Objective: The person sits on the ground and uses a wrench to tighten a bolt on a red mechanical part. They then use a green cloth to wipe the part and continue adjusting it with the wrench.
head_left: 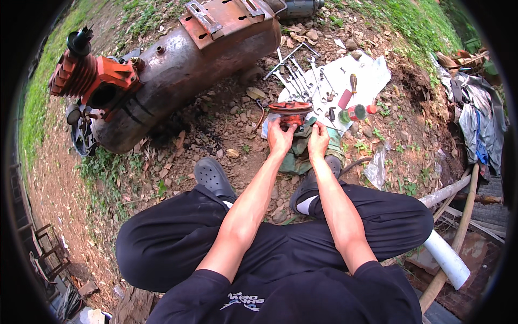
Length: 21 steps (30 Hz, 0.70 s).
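My left hand (279, 138) grips an orange metal compressor part (291, 109) with a rim on top, in front of me at the edge of a white sheet (377, 75). Just right of it, my right hand (318, 139) is closed on a dark green cloth (295, 159), which lies partly under the part. On the sheet are several wrenches (297, 73), a yellow-handled screwdriver (353, 82), a red rectangular item (345, 99), and small dark pieces. A bottle with a red cap (356, 113) lies at its near right.
A rusty compressor tank (178, 65) with an orange cylinder head (91, 78) lies at upper left on dirt. Crumpled tarps (469, 113), bamboo poles (461, 216) and a white pipe (445, 256) are at right. My feet in grey clogs (213, 175) are below my hands.
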Each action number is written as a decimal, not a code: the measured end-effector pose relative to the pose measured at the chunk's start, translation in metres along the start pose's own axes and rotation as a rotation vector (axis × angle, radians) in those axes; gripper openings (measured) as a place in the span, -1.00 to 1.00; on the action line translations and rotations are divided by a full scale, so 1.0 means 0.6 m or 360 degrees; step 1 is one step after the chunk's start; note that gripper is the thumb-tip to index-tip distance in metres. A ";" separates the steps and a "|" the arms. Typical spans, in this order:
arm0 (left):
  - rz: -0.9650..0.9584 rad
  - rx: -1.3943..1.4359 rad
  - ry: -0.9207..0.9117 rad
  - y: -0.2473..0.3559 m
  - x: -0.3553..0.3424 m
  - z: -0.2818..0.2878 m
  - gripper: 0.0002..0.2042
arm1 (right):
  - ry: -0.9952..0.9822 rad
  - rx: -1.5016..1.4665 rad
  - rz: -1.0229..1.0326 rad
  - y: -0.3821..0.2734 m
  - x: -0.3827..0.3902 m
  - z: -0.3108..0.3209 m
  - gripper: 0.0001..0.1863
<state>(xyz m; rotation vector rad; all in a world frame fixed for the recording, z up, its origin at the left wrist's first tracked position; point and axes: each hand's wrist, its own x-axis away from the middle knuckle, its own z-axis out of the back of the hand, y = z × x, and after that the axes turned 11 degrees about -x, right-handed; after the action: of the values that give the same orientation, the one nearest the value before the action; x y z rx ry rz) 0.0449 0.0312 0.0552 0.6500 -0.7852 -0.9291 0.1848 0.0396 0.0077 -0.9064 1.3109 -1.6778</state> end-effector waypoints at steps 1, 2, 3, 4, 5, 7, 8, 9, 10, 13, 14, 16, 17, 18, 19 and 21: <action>0.0031 0.0024 -0.0004 -0.003 -0.001 0.002 -0.55 | -0.0131 -0.0077 -0.0056 -0.004 -0.001 -0.009 -0.61; 0.0062 0.0049 -0.0008 -0.006 -0.003 0.003 -0.52 | -0.0261 -0.0154 -0.0111 -0.009 -0.001 -0.018 -0.57; 0.0092 0.0074 -0.0014 -0.008 -0.004 0.004 -0.48 | -0.0390 -0.0231 -0.0167 -0.013 -0.002 -0.026 -0.52; 0.0065 0.0037 -0.0015 -0.007 -0.004 0.001 -0.48 | -0.0416 -0.0267 -0.0160 -0.005 -0.008 -0.028 -0.48; 0.0038 -0.0001 -0.0017 -0.006 -0.003 -0.002 -0.48 | -0.0440 -0.0303 -0.0152 0.003 -0.013 -0.031 -0.44; -0.0023 -0.0034 -0.0029 -0.009 -0.004 -0.007 -0.49 | -0.0510 -0.0305 -0.0225 0.010 -0.020 -0.026 -0.34; -0.0056 -0.0029 -0.0038 -0.015 -0.006 -0.007 -0.51 | -0.0518 -0.0312 -0.0239 0.010 -0.022 -0.029 -0.36; -0.0090 -0.0025 -0.0049 -0.020 -0.008 -0.008 -0.53 | -0.0525 -0.0318 -0.0251 0.009 -0.025 -0.033 -0.37; -0.0110 -0.0001 -0.0131 -0.019 -0.011 -0.008 -0.54 | -0.0518 -0.0325 -0.0264 0.014 -0.029 -0.030 -0.38; -0.0103 0.0087 -0.0212 -0.038 -0.018 0.016 -0.55 | -0.0678 -0.0372 -0.0474 -0.052 -0.019 -0.045 -0.45; -0.0131 0.0102 -0.0246 -0.035 -0.014 0.020 -0.55 | -0.0660 -0.0461 -0.0507 -0.038 -0.026 -0.042 -0.48; -0.0181 0.0132 -0.0299 -0.032 -0.011 0.028 -0.54 | -0.0637 -0.0640 -0.0570 -0.019 -0.037 -0.040 -0.53; -0.0157 0.0144 -0.0346 -0.030 -0.013 0.030 -0.55 | -0.0616 -0.0725 -0.0602 -0.014 -0.039 -0.039 -0.58; -0.0191 0.0094 -0.0313 -0.029 -0.014 0.030 -0.55 | -0.0578 -0.0768 -0.0603 -0.009 -0.040 -0.043 -0.60; -0.0240 0.0051 -0.0282 -0.029 -0.017 0.021 -0.54 | -0.0533 -0.0810 -0.0588 0.005 -0.049 -0.044 -0.61; -0.0311 -0.0047 -0.0237 -0.029 -0.018 0.008 -0.54 | -0.0421 -0.0796 -0.0546 0.032 -0.055 -0.040 -0.64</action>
<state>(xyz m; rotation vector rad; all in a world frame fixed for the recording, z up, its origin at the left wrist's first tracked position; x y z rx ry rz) 0.0290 0.0318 0.0411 0.6450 -0.8490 -1.1761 0.1801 0.0764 -0.0177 -1.6667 1.4743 -1.4220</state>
